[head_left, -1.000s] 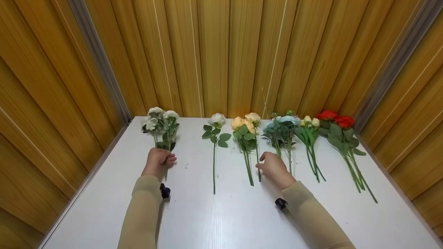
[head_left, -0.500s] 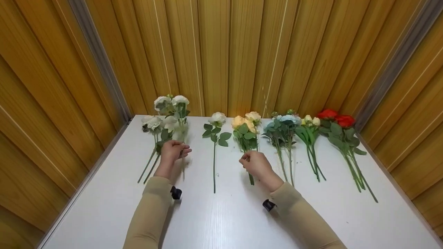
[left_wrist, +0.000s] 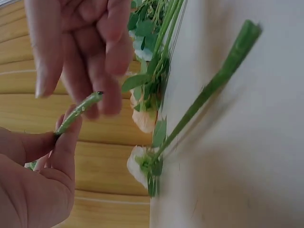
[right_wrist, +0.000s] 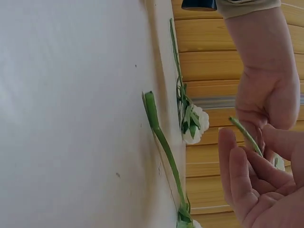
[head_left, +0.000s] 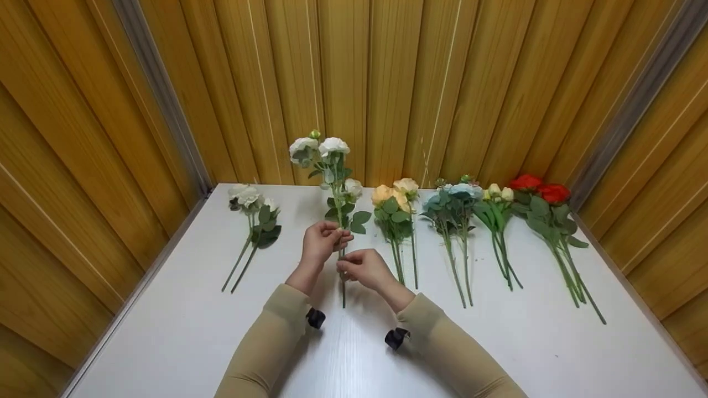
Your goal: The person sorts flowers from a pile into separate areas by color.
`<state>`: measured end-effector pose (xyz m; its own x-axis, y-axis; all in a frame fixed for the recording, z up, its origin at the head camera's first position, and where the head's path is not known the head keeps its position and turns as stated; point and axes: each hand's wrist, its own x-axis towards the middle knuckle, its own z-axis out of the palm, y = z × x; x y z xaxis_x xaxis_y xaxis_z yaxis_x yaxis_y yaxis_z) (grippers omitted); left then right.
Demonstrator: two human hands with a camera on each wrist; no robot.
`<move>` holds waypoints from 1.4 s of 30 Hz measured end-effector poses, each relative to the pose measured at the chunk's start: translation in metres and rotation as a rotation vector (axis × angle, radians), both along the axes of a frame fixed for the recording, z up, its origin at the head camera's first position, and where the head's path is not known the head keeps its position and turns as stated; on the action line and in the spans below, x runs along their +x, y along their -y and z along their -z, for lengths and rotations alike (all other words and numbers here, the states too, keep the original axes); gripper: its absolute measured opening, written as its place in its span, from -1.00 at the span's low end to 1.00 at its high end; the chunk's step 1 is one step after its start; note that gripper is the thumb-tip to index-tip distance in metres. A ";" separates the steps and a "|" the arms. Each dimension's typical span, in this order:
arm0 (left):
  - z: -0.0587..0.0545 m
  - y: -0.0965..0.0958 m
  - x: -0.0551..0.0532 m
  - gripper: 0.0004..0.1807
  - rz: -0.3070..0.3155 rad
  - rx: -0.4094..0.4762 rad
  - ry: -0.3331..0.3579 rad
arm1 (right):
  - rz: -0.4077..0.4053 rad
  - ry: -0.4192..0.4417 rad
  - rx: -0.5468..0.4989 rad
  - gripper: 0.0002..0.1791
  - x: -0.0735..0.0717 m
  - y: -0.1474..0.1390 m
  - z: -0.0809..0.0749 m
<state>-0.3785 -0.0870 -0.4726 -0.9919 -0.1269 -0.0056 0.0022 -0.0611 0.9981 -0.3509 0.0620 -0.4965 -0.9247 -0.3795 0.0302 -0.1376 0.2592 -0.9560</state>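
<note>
In the head view my left hand [head_left: 319,243] pinches the stem of a white artificial flower spray [head_left: 334,146], two blooms and a bud held up off the table. Close to that stem is my right hand [head_left: 366,269]. The left wrist view shows the lower stem end [left_wrist: 85,105] sticking out past my left fingers, with the right hand [left_wrist: 95,47] around its tip, fingers fairly straight, apparently not gripping. Beneath both hands a single white rose [head_left: 352,188] lies on the table, partly hidden by the raised spray; its stem [left_wrist: 204,97] is plain in the left wrist view.
Two white flowers [head_left: 246,196] lie at the left of the white table [head_left: 166,331]. Rightward lie peach roses [head_left: 390,199], blue flowers [head_left: 464,190], pale yellow tulips [head_left: 500,193] and red roses [head_left: 553,192]. Wood-patterned walls [head_left: 387,83] enclose the back and sides.
My left hand has lifted the white spray from the left group and carried it right, over the single white rose. My right hand has moved left from the peach roses to the spray's stem.
</note>
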 end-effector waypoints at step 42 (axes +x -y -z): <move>0.020 0.177 -0.002 -0.60 -0.280 -0.875 0.397 | 0.018 0.284 0.156 -0.82 -0.005 -0.008 0.025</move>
<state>-0.3805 -0.2641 -0.4931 -0.8720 -0.4738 -0.1231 -0.4396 0.6471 0.6229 -0.3563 0.0699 -0.5211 -0.8945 -0.3426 -0.2873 0.1348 0.4059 -0.9039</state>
